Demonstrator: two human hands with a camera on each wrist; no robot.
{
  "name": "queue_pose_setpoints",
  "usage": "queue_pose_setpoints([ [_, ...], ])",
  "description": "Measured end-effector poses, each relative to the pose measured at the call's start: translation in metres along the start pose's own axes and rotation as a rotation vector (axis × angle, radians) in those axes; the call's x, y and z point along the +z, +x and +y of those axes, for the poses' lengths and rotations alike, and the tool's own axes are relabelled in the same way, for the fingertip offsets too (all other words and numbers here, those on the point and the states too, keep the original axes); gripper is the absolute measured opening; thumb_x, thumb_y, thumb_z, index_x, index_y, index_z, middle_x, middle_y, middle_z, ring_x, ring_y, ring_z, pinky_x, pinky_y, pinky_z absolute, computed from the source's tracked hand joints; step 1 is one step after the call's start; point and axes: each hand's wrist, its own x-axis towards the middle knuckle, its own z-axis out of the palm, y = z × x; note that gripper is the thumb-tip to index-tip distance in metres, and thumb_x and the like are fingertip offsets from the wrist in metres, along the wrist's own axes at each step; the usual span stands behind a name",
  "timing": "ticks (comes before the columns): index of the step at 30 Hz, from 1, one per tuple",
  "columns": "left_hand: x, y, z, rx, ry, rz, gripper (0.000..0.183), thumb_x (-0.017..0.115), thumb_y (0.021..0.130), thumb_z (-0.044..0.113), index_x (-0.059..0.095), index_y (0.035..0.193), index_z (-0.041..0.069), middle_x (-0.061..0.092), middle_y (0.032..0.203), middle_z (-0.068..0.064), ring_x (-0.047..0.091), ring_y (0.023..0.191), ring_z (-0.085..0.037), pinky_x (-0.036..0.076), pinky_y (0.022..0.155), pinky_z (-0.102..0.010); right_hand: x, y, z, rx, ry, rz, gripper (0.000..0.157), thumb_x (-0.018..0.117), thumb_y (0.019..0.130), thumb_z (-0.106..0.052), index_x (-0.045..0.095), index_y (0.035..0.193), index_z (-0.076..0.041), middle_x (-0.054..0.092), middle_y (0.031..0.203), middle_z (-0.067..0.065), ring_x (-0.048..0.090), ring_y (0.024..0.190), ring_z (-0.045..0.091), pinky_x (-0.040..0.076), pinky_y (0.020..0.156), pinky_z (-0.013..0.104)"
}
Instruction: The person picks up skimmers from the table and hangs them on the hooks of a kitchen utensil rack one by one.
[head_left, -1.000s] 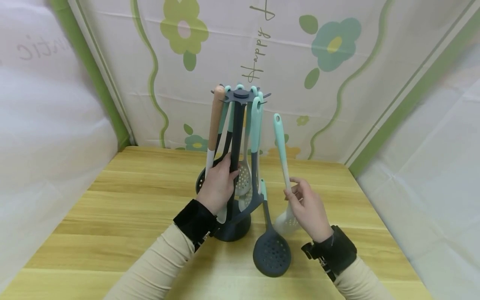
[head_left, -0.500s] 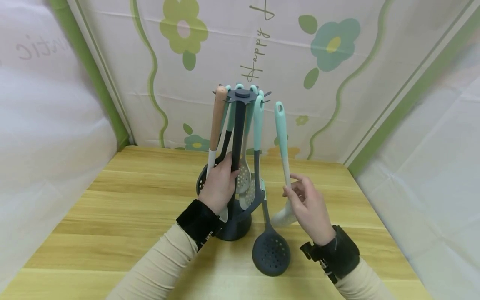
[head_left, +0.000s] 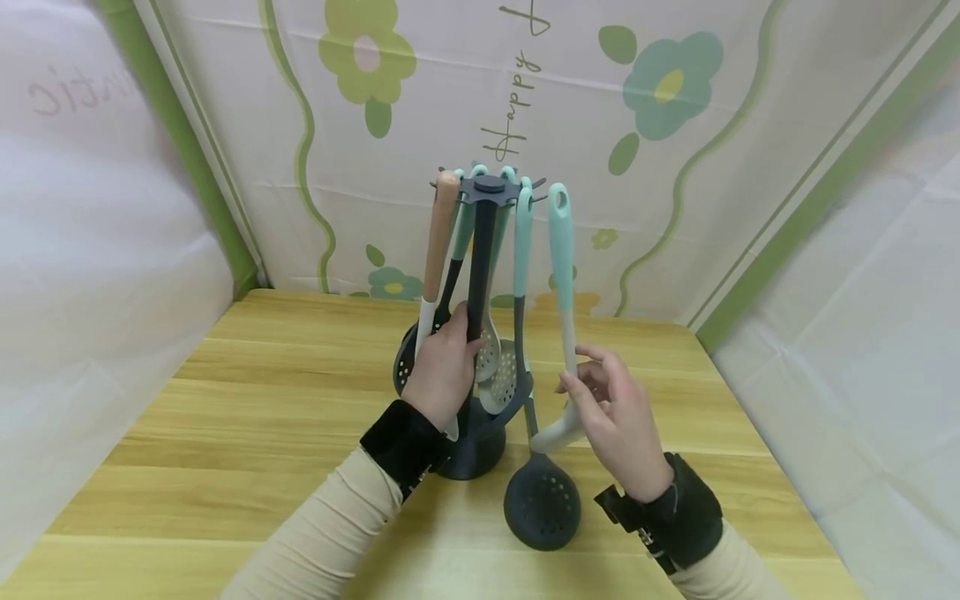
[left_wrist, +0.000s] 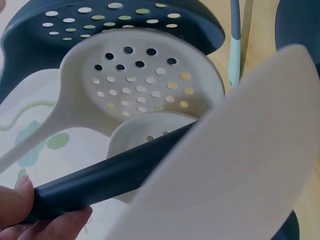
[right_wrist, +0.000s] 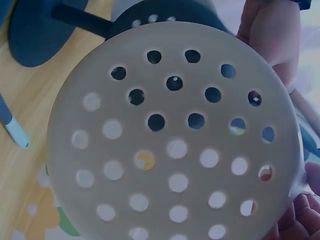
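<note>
My left hand [head_left: 441,367] grips the dark pole [head_left: 480,267] of a utensil stand, also seen as a dark rod in the left wrist view. My right hand [head_left: 615,417] pinches the neck of a pale skimmer with a mint handle [head_left: 561,250]. The looped handle end is close beside the stand's hooked top [head_left: 489,187]; whether they touch I cannot tell. In the right wrist view, its perforated head [right_wrist: 187,102] covers much of the picture. On the stand hang a wooden-handled white utensil [head_left: 442,242], a dark mint-handled one [head_left: 523,250] and several others.
A dark skimmer [head_left: 542,504] lies on the wooden table [head_left: 262,400], in front and to the right of the stand's round base [head_left: 480,462]. Behind the table hangs a flower-printed cloth [head_left: 450,100], with cloth walls on both sides.
My right hand has lifted the pale skimmer, bringing its handle end up level with the stand's hooks. My left hand and the stand have shifted slightly to the right.
</note>
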Motion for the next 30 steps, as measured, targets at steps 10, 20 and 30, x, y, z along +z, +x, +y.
queue_pose_setpoints([
  [10, 0.001, -0.003, 0.001, 0.009, 0.005, 0.028, 0.033, 0.06, 0.099, 0.01, 0.048, 0.127, -0.003, 0.068, 0.098, -0.017, 0.072, 0.093, -0.03, 0.059, 0.077, -0.041, 0.004, -0.003, -0.012, -0.061, 0.003, 0.008, 0.029, 0.063, 0.092, 0.007, 0.056, 0.12, 0.005, 0.071, 0.08, 0.006, 0.063, 0.069, 0.01, 0.055, 0.064, 0.026],
  [20, 0.005, -0.004, 0.003, 0.039, 0.028, 0.078, 0.034, 0.062, 0.098, 0.01, 0.049, 0.126, -0.003, 0.069, 0.097, -0.017, 0.072, 0.091, -0.029, 0.059, 0.076, -0.039, 0.006, -0.004, -0.017, -0.118, 0.044, 0.003, 0.03, 0.061, 0.09, 0.011, 0.056, 0.119, 0.005, 0.072, 0.079, 0.008, 0.063, 0.066, 0.008, 0.054, 0.06, 0.025],
  [30, 0.005, -0.005, 0.003, 0.037, 0.022, 0.08, 0.036, 0.063, 0.097, 0.011, 0.049, 0.127, -0.003, 0.069, 0.095, -0.017, 0.072, 0.089, -0.029, 0.059, 0.075, -0.039, 0.01, -0.004, -0.02, -0.12, 0.056, -0.021, 0.029, 0.062, 0.09, 0.01, 0.056, 0.118, 0.005, 0.071, 0.079, 0.006, 0.064, 0.068, 0.012, 0.054, 0.061, 0.026],
])
